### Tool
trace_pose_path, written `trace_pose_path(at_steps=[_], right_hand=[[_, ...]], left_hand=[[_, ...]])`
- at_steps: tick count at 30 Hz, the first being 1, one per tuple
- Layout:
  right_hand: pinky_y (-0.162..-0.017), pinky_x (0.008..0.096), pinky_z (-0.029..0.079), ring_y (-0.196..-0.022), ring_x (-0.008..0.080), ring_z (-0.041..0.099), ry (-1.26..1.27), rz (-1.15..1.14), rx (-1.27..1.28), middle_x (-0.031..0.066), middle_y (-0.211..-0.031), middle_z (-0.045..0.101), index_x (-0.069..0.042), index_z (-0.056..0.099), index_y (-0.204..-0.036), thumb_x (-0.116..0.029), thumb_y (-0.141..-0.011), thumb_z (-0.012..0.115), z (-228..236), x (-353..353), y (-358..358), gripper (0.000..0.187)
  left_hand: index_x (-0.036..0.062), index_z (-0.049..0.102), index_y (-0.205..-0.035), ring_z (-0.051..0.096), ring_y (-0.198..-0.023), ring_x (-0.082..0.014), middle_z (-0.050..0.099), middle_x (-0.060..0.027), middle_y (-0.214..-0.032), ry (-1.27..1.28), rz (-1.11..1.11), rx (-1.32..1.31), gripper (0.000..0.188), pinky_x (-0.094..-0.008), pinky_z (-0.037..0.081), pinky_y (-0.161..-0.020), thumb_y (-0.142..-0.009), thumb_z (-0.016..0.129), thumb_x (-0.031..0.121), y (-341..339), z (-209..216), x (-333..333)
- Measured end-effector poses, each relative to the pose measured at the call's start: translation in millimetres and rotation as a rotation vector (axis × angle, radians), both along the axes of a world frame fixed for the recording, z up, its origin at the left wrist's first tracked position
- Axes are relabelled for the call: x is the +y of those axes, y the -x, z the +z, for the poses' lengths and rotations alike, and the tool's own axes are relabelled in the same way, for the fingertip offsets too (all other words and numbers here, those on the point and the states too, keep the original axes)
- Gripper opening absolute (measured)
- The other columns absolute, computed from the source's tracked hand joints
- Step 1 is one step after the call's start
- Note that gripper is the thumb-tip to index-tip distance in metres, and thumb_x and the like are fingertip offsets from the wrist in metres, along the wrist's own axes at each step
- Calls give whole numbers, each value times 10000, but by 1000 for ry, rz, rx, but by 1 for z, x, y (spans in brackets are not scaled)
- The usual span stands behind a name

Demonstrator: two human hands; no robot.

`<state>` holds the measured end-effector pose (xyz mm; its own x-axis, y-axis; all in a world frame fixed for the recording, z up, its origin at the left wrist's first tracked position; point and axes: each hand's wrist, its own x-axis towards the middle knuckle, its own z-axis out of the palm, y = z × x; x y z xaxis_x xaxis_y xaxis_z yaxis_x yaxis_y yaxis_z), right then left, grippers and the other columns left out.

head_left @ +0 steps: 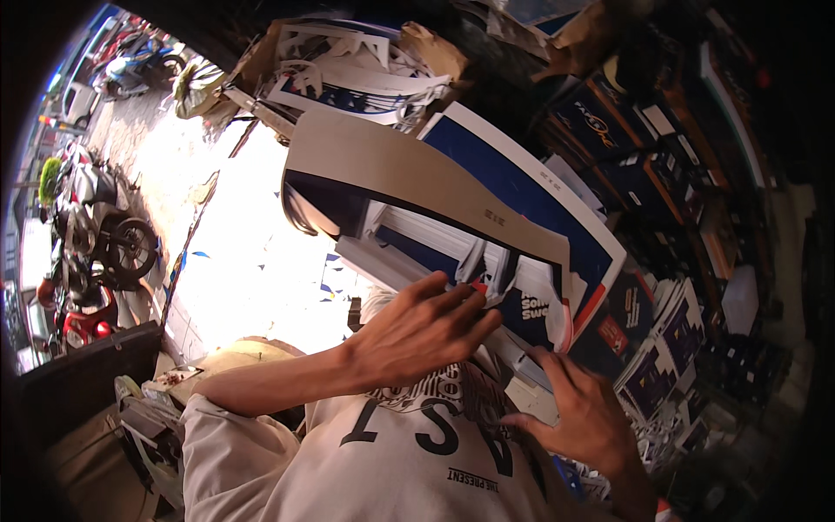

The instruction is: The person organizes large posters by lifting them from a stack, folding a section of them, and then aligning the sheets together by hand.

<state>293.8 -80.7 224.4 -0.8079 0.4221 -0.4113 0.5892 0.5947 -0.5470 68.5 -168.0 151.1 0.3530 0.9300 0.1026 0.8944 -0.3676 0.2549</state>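
Note:
Across my lap lies a pile of large printed cardboard sheets (548, 191), dark blue with white and grey borders. The top sheet is bowed upward, and its grey edge (391, 165) curves over the stack. My left hand (426, 326) reaches across the near side with its fingers bent around torn white cardboard strips (496, 270) at the stack's middle. My right hand (583, 404) is at the near right corner, thumb and fingers around a pale flat cardboard piece (532, 396). Both sets of fingertips are partly hidden.
White cut-out scraps (357, 83) are heaped beyond the sheets. Dark boxes (600, 122) are stacked at the right, with bundles of printed cards (661, 348) below them. A brightly lit floor (252, 235) and parked motorcycles (109, 226) lie to the left.

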Motion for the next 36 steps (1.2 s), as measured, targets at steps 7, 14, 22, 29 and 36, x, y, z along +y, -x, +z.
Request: trace_pose_path(at_steps=[7,14,22,29,36], right_hand=[[-611,409,551,-765,339,689,-346,-157,275,161,-885,659,4,615,-1027,68,-726,664,-61,-3,-20,312],[-554,370,536,-719,283,694,-457,-61,314,131,-847,670,-23,625,-1011,44,-729,665,-22,21,-3,292],[-619,395,544,-715,304,678,-371,-139,11,119,-824,663,-27,617,-975,-15,-730,680,-30,7,-39,253],[-870,398,504,-964,315,646,-164,181,-303,130,-952,677,-36,678,-1033,-375,-829,730,42,53,20,399],[-927,372,477,-1080,326,628,13,6,459,235,-1154,635,60,556,-1241,-540,-929,551,-25,112,171,677]], left_hand=[[39,572,-1205,527,-1202,-304,575,-155,-1267,-837,384,-558,729,-441,410,-1017,-659,861,427,88,5,28],[49,465,-1384,541,-1187,-263,558,-184,-1256,11,860,-958,734,-467,421,-1007,-877,591,564,183,-92,-31],[-5,505,-1320,553,-1160,-202,615,-137,-1211,50,741,-1315,520,-388,405,-1017,-918,677,278,123,-95,-38],[53,477,-1361,485,-1244,-204,554,-110,-1305,-48,681,-1734,453,-435,314,-1094,-946,625,160,142,-143,-77],[16,587,-1106,521,-913,-107,596,-24,-1010,-66,532,-1717,265,-290,416,-846,-880,678,119,126,-113,-62]])
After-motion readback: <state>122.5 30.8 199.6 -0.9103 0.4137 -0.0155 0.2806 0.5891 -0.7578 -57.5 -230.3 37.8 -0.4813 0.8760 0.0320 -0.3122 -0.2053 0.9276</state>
